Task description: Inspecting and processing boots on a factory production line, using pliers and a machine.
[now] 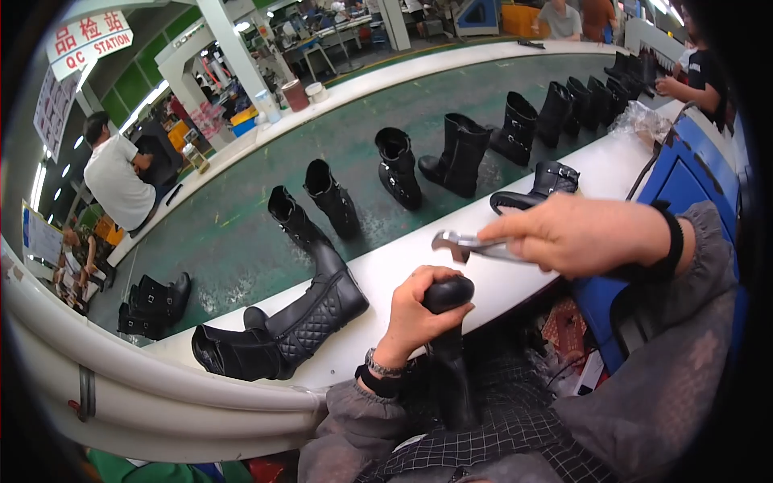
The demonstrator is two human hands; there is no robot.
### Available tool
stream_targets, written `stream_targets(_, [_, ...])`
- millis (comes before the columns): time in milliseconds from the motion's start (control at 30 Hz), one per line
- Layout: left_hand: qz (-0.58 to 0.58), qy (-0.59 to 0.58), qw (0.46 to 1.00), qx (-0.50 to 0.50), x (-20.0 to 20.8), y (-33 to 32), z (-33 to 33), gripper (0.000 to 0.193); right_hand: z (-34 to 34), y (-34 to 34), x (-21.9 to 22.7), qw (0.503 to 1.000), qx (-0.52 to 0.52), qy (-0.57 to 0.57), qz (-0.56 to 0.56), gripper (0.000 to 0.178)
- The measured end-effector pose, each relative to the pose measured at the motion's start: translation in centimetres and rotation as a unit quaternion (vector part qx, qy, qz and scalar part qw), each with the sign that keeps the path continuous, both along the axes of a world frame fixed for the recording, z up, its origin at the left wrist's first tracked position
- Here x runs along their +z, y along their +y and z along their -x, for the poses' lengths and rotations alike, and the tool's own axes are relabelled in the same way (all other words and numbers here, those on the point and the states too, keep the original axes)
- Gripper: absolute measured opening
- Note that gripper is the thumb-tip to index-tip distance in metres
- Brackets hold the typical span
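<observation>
A black boot point(452, 382) stands toe up over my lap. My left hand point(409, 318) is wrapped round its rounded toe, fingers on one side and thumb on the other. Just above and to the right, my right hand point(584, 235) grips the handles of steel pincers point(483, 246). Their curved head hangs close to the toe and appears apart from it. Part of the boot's shaft is lost in the dark over my checked apron point(515, 431).
On the white ledge point(386, 266) a quilted black boot point(318, 314) lies at left and another boot point(547, 181) at right. Several upright black boots point(455, 157) line the green conveyor belt point(241, 233). A blue machine point(684, 173) stands at right. People sit across and along the line.
</observation>
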State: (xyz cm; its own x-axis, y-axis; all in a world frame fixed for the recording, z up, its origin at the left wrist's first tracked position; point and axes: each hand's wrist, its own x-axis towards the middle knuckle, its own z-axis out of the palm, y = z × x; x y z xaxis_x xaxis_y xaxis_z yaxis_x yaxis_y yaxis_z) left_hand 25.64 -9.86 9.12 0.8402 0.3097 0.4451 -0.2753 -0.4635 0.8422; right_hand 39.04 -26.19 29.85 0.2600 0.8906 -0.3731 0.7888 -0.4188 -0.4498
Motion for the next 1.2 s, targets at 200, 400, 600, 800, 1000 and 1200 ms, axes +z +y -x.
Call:
stream_targets(200, [0.074, -0.007, 0.997, 0.009, -0.2, 0.5, 0.1, 0.040, -0.3, -1.8, -0.3, 0.945, -0.053, 0.183, -0.264, 0.038])
stream_targets(400, [0.078, -0.007, 0.997, 0.007, -0.1, 0.6, 0.3, 0.040, -1.5, -0.7, -2.4, 0.988, 0.045, 0.037, -0.142, 0.038])
stream_targets(600, [0.141, -0.012, 0.990, 0.027, -0.4, 1.3, 0.5, 0.042, -0.4, -3.1, -4.1, 0.919, -0.109, 0.277, -0.258, 0.041])
stream_targets(800, [0.179, -0.003, 0.983, 0.036, -0.3, 1.6, 0.7, 0.040, -1.4, -3.9, -7.7, 0.923, -0.068, 0.278, -0.257, 0.042])
stream_targets(1000, [0.147, -0.001, 0.989, 0.022, -0.3, 1.5, 0.7, 0.038, -0.6, -3.6, -8.2, 0.930, -0.056, 0.314, -0.182, 0.042])
stream_targets(1200, [0.172, -0.017, 0.984, 0.039, -0.5, 1.9, 0.6, 0.036, -1.4, -4.0, -8.7, 0.893, -0.120, 0.351, -0.256, 0.040])
